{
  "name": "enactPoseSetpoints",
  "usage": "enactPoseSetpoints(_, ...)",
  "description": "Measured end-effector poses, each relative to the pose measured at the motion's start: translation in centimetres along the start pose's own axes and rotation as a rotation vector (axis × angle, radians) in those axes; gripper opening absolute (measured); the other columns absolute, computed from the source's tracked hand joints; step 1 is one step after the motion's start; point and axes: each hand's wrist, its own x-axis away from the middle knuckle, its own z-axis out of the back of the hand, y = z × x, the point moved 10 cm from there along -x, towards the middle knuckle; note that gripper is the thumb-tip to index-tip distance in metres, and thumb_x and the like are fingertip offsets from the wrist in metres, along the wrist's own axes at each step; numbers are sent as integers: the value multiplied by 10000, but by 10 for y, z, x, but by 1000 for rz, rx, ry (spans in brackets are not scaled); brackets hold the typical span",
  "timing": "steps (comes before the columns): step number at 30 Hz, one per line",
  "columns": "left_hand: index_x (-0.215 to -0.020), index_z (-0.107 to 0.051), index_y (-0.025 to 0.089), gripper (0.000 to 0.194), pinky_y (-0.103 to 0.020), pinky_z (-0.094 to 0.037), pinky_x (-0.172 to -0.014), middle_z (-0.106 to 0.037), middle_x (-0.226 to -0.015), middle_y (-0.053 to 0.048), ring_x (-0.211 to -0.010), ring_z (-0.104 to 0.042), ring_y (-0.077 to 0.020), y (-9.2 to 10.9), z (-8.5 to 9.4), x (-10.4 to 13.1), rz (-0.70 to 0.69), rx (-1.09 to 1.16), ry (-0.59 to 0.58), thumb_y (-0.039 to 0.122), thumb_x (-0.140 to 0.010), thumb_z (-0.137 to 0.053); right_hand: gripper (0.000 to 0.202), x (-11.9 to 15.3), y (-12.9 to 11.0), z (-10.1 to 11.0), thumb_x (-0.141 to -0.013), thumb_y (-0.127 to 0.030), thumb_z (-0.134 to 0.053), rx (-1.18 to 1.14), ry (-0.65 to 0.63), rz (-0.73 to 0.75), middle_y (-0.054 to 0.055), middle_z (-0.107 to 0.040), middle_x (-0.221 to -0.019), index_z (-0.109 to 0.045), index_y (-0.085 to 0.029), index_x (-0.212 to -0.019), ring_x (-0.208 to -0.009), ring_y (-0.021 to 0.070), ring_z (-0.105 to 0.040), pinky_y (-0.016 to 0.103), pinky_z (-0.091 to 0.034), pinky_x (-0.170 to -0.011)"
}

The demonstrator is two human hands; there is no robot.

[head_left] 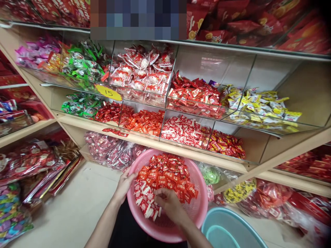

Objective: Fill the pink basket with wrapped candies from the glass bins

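A round pink plastic basket (pixel 201 193) with perforated walls is in front of me, holding small wrapped candies. My left hand (pixel 126 186) grips its left rim, thumb over the edge. Inside the basket, my right hand (pixel 169 203) is over the candies with its fingers curled together; whatever they may hold is hidden. Red-and-white wrapped candies (pixel 144 198) lie beside those fingertips, on the left side of the basket. Orange-red candies (pixel 165 177) spread across the middle, and shiny dark red candies (pixel 170 162) form the far part of the heap.
Beyond the basket rises a wooden shelf (pixel 248 167) with glass-fronted compartments of wrapped candies. A yellow tag (pixel 108 92) reads 15. A light blue basin (pixel 232 229) stands at the lower right. Bagged sweets (pixel 110 148) sit under the shelf, and more bags (pixel 15 213) lie at left.
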Motion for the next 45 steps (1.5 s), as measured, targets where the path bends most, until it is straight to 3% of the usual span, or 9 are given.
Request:
enactPoseSetpoints(10, -1293, -497, 194, 689, -334, -492, -764, -683, -1084, -97, -870, -661, -252, -5, 1, -2, 3, 33, -13, 331, -654, -715, 134, -2, 1, 1, -712, -121, -489, 214, 90, 60, 19, -617, -669, -617, -161, -714, -619, 152, -542, 256, -394, -584)
enactPoseSetpoints(18, -1271, -515, 202, 629, -332, -491, -766, -684, -1083, -86, -840, -669, -237, -5, 1, -3, -4, 35, -21, 313, -679, -697, 188, 1, 1, 1, -722, -101, -482, 361, 162, 88, 19, -635, -678, -639, -161, -806, -632, 165, -563, 261, -405, -592)
enactPoseSetpoints(23, -1252, -529, 177, 609, -327, -493, -755, -674, -1101, -101, -894, -657, -254, -4, 1, -2, -7, 20, -13, 318, -681, -690, 197, 1, -1, -4, -725, -91, -477, 380, 126, 97, -2, -600, -637, -635, -162, -818, -595, 152, -542, 245, -389, -562)
enactPoseSetpoints(34, -1228, -548, 146, 645, -364, -484, -763, -711, -925, -99, -848, -660, -277, -1, -1, -1, -7, 42, -22, 342, -637, -715, 222, -1, -14, -12, -721, -56, -500, 571, 144, 105, 16, -651, -706, -662, -169, -822, -690, 167, -583, 247, -396, -641)
enactPoseSetpoints(45, -1276, -506, 202, 648, -326, -480, -739, -716, -947, -60, -803, -665, -234, -3, -1, -1, -9, 36, -31, 345, -674, -699, 226, -10, -19, -21, -732, -49, -503, 606, 124, 134, 6, -658, -750, -667, -198, -779, -723, 154, -573, 237, -397, -665)
